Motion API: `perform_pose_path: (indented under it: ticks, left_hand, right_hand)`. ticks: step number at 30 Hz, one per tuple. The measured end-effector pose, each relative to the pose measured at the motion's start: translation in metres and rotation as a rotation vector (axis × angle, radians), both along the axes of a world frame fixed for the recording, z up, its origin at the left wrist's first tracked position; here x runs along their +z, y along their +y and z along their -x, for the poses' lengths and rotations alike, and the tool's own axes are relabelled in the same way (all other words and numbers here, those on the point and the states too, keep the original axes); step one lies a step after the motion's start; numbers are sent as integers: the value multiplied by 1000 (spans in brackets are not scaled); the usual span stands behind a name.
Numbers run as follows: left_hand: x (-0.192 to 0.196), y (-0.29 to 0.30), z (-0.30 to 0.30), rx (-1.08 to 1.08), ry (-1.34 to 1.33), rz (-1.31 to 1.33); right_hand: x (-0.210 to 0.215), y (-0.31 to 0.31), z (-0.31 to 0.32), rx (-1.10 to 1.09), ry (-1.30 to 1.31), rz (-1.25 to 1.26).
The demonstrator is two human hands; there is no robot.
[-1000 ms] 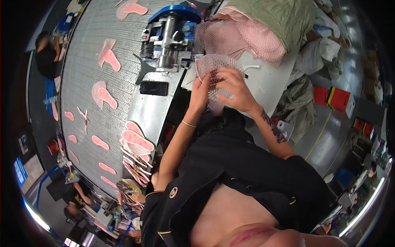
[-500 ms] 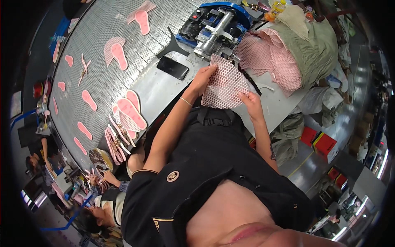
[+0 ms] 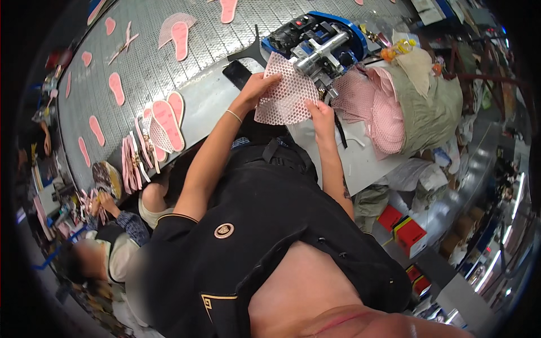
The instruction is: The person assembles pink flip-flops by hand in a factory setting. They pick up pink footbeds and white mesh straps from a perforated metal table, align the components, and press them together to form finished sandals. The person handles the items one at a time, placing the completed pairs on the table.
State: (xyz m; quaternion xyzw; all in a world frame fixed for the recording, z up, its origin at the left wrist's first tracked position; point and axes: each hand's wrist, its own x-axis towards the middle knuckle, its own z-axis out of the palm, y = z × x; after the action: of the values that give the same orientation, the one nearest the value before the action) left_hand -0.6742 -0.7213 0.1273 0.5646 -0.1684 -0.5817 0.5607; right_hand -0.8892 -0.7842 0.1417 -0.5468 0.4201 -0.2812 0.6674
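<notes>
You have the pink mesh piece [image 3: 286,93] pinched in both hands and lifted off the worktop [image 3: 360,160], its top edge right up against the metal head of the blue-framed machine [image 3: 315,42]. Your left hand [image 3: 256,87] is closed on the piece's left edge, thumb on top and fingers curled behind it. Your right hand [image 3: 320,112] grips the lower right corner, fingers folded shut over the mesh.

Half a second ago the piece hung lower and nearer your body, clear of the machine; it now sits higher and farther out, with its upper corner meeting the machine's silver cylinder. Both hands kept their hold through that shift, and your arms are stretched further forward. Your head has also turned, so the conveyor belt [image 3: 146,62] and machine appear larger and more central.

Just right of the machine, a heap of pink mesh pieces [image 3: 375,110] lies against an olive cloth bag [image 3: 431,104]. A black phone [image 3: 238,73] lies near your left hand at the belt's edge. Pink insoles [image 3: 169,118] are scattered over the belt, and another person [image 3: 107,253] sits low on your left.
</notes>
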Motion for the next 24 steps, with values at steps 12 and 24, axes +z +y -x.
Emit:
perform_pose_path:
  ticks: [12,24]
  left_hand:
    - [2,57,79,164,123,15]
    - [-7,26,74,328,234,-13]
  right_hand:
    - [14,-33,-19,-16,-9,110]
    - [42,-32,-12,135,-69,80]
